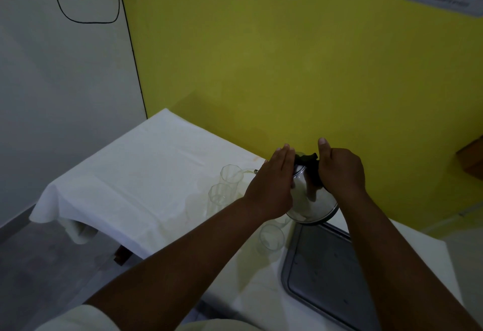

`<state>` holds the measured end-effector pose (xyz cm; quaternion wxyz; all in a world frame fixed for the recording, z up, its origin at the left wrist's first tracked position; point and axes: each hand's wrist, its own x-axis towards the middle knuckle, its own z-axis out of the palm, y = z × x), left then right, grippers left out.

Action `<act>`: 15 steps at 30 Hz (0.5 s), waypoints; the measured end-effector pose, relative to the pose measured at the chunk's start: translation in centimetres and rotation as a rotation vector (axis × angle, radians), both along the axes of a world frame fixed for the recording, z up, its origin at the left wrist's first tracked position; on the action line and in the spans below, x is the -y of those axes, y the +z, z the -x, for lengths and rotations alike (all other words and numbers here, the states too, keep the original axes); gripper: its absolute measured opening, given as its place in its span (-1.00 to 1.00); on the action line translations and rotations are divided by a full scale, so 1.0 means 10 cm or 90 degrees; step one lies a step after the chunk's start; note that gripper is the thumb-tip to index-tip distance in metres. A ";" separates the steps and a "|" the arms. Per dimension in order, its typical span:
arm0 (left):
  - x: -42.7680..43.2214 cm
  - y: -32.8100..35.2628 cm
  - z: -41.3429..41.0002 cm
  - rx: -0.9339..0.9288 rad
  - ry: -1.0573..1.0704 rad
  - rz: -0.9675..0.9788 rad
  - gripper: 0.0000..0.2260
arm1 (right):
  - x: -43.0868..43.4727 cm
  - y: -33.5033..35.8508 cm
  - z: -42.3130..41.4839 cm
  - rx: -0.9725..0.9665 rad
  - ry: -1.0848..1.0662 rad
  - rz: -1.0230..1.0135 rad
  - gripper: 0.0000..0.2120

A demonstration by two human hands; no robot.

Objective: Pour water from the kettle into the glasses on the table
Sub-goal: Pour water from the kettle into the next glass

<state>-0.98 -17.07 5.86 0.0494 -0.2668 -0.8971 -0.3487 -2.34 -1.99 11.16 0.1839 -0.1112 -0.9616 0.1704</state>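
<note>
Yellow wall backs the white-clothed desk (pixel 136 174). Right hand (pixel 341 171) grips the tilted kettle (pixel 313 200) by its handle; left hand (pixel 271 181) lies flat, steadying it. Water reaches the farthest glass (pixel 231 174); two nearer glasses (pixel 219 194) look unfilled.

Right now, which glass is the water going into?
The far glass, nearest the yellow wall. The kettle is tipped with its spout at that rim. The middle glass and the near glass by the tray aren't under the spout.
</note>
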 end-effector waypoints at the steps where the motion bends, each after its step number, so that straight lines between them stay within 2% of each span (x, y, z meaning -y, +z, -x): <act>1: 0.00 0.00 0.00 -0.001 0.000 -0.002 -0.24 | 0.00 0.01 0.00 0.000 -0.001 -0.001 -0.38; 15: 0.00 0.02 -0.01 -0.015 0.004 -0.016 -0.24 | -0.01 0.05 0.00 -0.007 0.008 -0.011 -0.39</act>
